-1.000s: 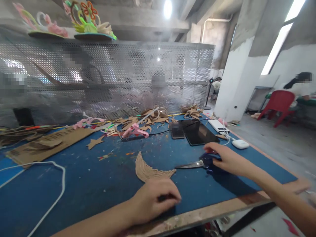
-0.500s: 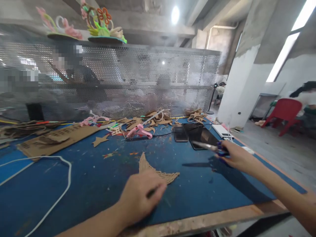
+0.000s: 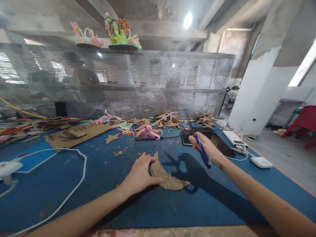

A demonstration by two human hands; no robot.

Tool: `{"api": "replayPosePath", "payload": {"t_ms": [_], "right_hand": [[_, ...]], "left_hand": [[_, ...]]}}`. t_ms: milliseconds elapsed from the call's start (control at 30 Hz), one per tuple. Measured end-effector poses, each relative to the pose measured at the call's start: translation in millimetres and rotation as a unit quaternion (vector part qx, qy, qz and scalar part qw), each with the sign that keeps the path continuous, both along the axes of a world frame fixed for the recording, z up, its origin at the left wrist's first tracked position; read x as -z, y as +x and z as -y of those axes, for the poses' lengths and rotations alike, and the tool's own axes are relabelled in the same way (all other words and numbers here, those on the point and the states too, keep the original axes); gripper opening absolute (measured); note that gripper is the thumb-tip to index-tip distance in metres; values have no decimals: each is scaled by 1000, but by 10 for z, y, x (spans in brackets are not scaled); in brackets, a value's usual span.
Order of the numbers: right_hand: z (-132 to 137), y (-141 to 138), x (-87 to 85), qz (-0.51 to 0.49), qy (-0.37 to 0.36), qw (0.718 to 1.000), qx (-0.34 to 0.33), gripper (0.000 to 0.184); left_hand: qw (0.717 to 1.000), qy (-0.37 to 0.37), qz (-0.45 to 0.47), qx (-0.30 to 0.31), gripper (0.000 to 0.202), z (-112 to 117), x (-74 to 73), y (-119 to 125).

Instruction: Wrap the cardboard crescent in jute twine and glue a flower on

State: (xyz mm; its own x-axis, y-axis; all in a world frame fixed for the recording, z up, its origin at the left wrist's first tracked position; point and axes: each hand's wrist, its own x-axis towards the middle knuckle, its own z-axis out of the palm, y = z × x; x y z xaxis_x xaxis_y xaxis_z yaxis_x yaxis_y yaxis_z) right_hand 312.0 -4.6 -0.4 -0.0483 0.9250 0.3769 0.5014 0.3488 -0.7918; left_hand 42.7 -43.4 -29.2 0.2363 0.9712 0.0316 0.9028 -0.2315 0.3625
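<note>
A crescent-shaped piece of corrugated cardboard (image 3: pixel 168 177) lies on the blue table mat (image 3: pixel 103 174). My left hand (image 3: pixel 140 174) rests on its left edge, thumb and fingers pinching the cardboard. My right hand (image 3: pixel 208 149) hovers above the mat to the right of the crescent, closed around blue-handled scissors (image 3: pixel 202 153). The scissor handles point down toward me; the blades are hidden behind my fingers.
A pink glue gun (image 3: pixel 148 132) and cardboard scraps lie further back. A cardboard sheet (image 3: pixel 79 135) sits at left, a white cable (image 3: pixel 74 184) loops across the mat. A tablet (image 3: pixel 222 146), phone and white chargers are at right. A perforated metal screen (image 3: pixel 148 85) walls the table's far side.
My right hand lifted the scissors off the mat and swung them left toward the crescent. My left hand moved forward from near the table edge onto the cardboard crescent.
</note>
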Motion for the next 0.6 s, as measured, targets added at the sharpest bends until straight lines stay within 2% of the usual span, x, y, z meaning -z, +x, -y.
{"api": "replayPosePath", "payload": {"t_ms": [67,133,233,333,400,500,600], "right_hand": [[19,-191,2,9,-16,999,-36,45],[25,-305,22,17,-17,999,-39,44],[16,-330,80,37,2,999,-3,40],[-3,-247,174,70,17,997,42,43],[-30,-188,249,85,15,995,59,45],[-91,-149,347,90,-5,994,63,36],[-138,-157,391,86,-10,994,62,36]], "left_hand": [[1000,-4,16,11,80,-27,-22,103],[1000,8,28,12,89,-38,-37,206],[999,37,39,-5,100,-32,-54,306],[997,27,68,-14,103,-27,-75,308],[994,7,105,-6,102,-34,-83,278],[983,-17,183,4,110,-61,-59,245],[954,-47,295,15,119,-101,-13,247]]}}
